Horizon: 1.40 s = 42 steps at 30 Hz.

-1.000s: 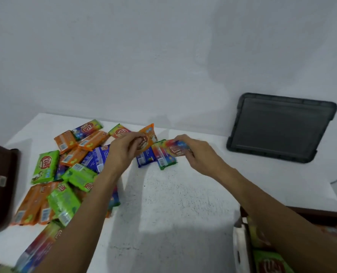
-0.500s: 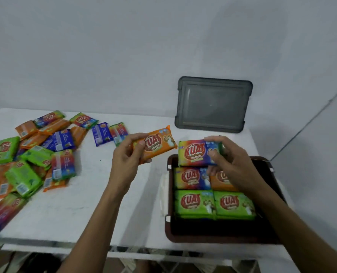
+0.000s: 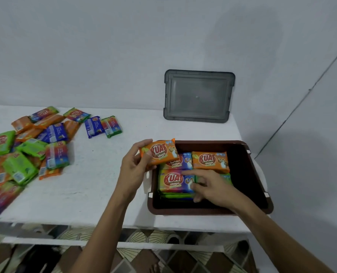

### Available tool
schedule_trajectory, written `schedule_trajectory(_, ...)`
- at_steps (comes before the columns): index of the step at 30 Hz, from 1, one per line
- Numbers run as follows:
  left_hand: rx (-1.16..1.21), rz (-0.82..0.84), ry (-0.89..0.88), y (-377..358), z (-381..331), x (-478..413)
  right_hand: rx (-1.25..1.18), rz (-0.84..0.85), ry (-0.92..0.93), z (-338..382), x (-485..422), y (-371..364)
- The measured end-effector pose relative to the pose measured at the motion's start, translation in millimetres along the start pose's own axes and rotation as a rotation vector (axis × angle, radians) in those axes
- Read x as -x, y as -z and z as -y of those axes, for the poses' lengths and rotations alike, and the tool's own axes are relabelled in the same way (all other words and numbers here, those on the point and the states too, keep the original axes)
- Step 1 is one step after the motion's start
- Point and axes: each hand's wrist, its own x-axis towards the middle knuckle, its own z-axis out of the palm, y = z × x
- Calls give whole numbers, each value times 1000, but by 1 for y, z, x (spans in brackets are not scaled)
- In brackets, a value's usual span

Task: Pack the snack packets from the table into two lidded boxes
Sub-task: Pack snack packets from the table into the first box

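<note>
A dark brown box stands at the table's right end and holds several snack packets in stacks. My left hand grips an orange packet over the box's back left corner. Inside the box my right hand rests with loosely spread fingers on a rainbow packet that lies on the front left stack. An orange packet tops the back right stack. A pile of loose packets in orange, green, blue and rainbow colours covers the left of the white table.
A grey lid leans upright against the wall behind the box. The table's front edge runs just in front of the box, with patterned floor below. A wall corner stands close on the right.
My right hand has lowered the rainbow packet into the box and now lies on it. My left hand has carried the orange packet right, over the box's corner. The view has swung right.
</note>
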Motion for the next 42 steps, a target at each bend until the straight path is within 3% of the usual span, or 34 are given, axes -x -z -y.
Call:
schedule_trajectory(4,-24,37,12,5,-1,-1,387,-102,64,6,0,-7)
schedule_trajectory(8,-19,95,10,4,-7,-1,492,-274,99,11,-1,-5)
schedule_trajectory(11,18,165,34,-1,-15,2,-9,-390,93,21,0,3)
schedule_trajectory(14,30,268,48,-16,-20,6,-478,-228,85,28,4,12)
schedule_trajectory(17,-129,324,-12,-28,-17,4,-614,-251,108,21,13,25)
schedule_trajectory(22,-694,103,-358,-21,7,-7,-583,-327,31,-4,39,51)
schedule_trajectory(26,-843,55,-396,-19,25,-9,-426,-274,-93,-21,54,64)
schedule_trajectory(31,-877,30,-378,-25,32,-4,-403,-163,-116,-36,41,51)
schedule_trajectory(33,-885,23,-365,-26,32,-4,-188,-153,-127,-40,35,49)
schedule_trajectory(36,-927,16,-356,-26,32,-4,385,-189,-133,-41,31,48)
schedule_trajectory(42,-985,26,-374,-26,33,-3,649,-183,-89,-30,29,52)
